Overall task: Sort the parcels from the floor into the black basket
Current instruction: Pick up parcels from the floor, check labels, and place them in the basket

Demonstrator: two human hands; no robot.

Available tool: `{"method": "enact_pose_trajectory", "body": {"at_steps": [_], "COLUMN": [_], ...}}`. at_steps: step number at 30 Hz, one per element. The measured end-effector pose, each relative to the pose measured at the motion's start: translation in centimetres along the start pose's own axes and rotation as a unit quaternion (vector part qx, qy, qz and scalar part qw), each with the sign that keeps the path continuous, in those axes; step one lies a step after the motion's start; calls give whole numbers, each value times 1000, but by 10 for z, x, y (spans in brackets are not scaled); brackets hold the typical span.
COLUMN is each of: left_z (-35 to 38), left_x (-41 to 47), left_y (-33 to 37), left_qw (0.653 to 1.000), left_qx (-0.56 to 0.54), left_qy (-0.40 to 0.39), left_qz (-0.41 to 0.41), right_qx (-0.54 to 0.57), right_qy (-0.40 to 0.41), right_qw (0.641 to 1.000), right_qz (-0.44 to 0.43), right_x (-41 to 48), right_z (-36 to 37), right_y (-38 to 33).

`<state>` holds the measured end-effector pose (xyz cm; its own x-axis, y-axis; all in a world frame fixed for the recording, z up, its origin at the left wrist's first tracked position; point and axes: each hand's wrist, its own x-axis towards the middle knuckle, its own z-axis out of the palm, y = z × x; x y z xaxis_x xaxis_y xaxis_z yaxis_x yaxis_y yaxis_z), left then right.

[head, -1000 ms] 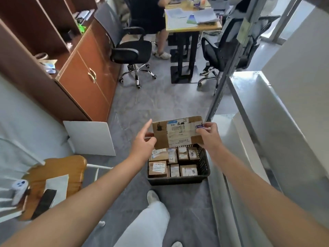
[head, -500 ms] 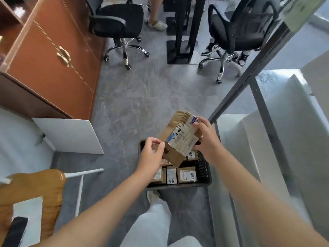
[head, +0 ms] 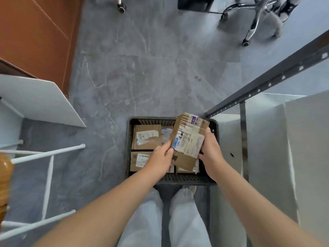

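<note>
- Left hand (head: 160,158) pinches the left edge of the held parcel (head: 188,139). Right hand (head: 211,154) curls round its right side. The parcel is tilted above the right half of the black basket (head: 128,148).
- Risk: the left pinch looks shallow. An uneven release may drop the parcel corner-first.
- Risk: packed parcels (head: 147,136) already cover the basket bottom. A tilted landing may slide over the right rim onto the floor (head: 142,77).
- Risk: the metal rail (head: 267,82) ends near the far right corner and may snag the parcel.
</note>
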<state>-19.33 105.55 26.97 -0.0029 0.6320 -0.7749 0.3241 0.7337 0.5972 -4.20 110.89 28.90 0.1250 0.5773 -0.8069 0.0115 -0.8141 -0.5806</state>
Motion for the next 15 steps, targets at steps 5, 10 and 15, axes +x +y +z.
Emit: {"method": "enact_pose_trajectory", "body": {"at_steps": [5, 10, 15], "left_z": [26, 61, 92], "left_x": [75, 140, 180], "left_y": [-51, -114, -160], "left_qw": [999, 986, 967], "left_qx": [-24, -100, -156], "left_qy": [25, 71, 132], "left_qz": [-41, -111, -151], "right_qx": [-74, -125, -164], "right_qy": [-49, -89, -100], "right_qw": [996, 988, 981], "right_qz": [26, 21, 15], "right_x": [76, 137, 194], "right_z": [11, 19, 29], "right_y": [71, 128, 168]}}
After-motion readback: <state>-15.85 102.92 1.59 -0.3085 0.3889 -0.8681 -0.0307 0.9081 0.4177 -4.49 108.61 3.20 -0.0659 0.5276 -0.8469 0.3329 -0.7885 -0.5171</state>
